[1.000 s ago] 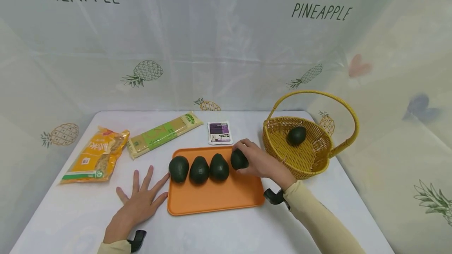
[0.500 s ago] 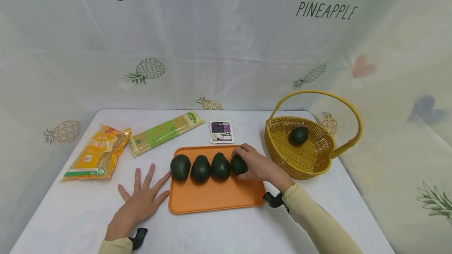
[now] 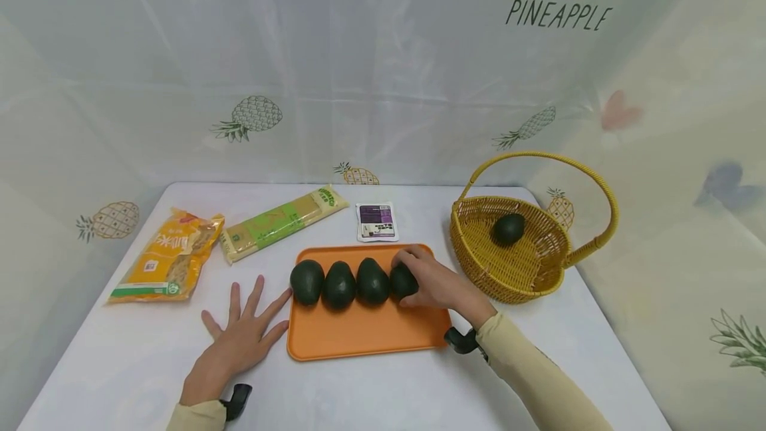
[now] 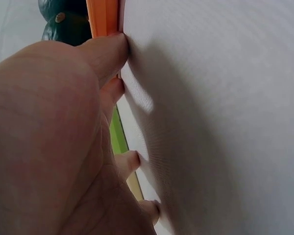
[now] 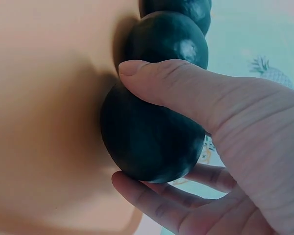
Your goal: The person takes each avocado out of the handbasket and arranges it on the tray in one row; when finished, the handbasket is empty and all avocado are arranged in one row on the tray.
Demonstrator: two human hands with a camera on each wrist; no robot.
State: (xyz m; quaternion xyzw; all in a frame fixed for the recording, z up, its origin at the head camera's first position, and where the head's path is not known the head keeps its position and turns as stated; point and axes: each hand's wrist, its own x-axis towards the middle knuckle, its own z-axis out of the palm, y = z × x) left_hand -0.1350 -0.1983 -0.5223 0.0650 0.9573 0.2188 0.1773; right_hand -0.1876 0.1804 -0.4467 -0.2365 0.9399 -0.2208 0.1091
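Note:
On the orange tray (image 3: 371, 338) several dark green avocados stand in a row. My right hand (image 3: 433, 281) grips the rightmost avocado (image 3: 403, 282), thumb on one side and fingers on the other. In the right wrist view this avocado (image 5: 149, 134) rests on the tray against its neighbour (image 5: 169, 39). My left hand (image 3: 239, 341) lies with fingers spread on the white table, its thumb and index fingertips touching the tray's left edge. The left wrist view shows those fingertips (image 4: 115, 54) beside the orange rim (image 4: 105, 17).
A yellow wicker basket (image 3: 479, 271) with a tall handle stands at the right, one avocado (image 3: 509, 229) inside. An orange food bag (image 3: 167, 258), a long green-labelled pack (image 3: 281, 223) and a small purple-and-white packet (image 3: 377, 222) lie behind the tray and to its left.
My right hand has brought the rightmost avocado left, closing the gap to its neighbour. The left hand has stayed in place; the whole view has shifted slightly.

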